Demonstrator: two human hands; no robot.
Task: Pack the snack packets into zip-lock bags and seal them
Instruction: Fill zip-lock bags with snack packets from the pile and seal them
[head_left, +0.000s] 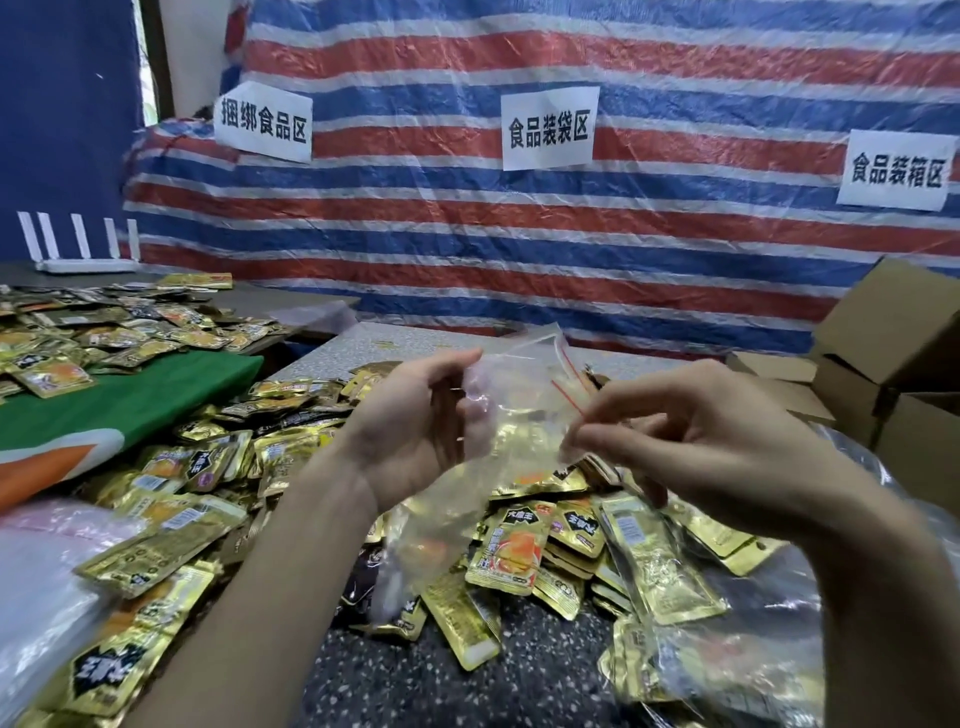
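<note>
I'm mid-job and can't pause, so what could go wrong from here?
The fingers of the right hand only pinch the clear zip-lock bag with the red zip strip at one edge; it could slip free. The hold of the left hand is blurred behind the plastic, so the mouth may not open cleanly. The gold foil snack packets lie in a loose heap below; a careless grab could scatter them.

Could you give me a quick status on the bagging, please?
Left hand holds bag at one side, right hand pinches its red zip edge. Bag looks empty, mouth open. Packets piled below, nothing blocking.
</note>
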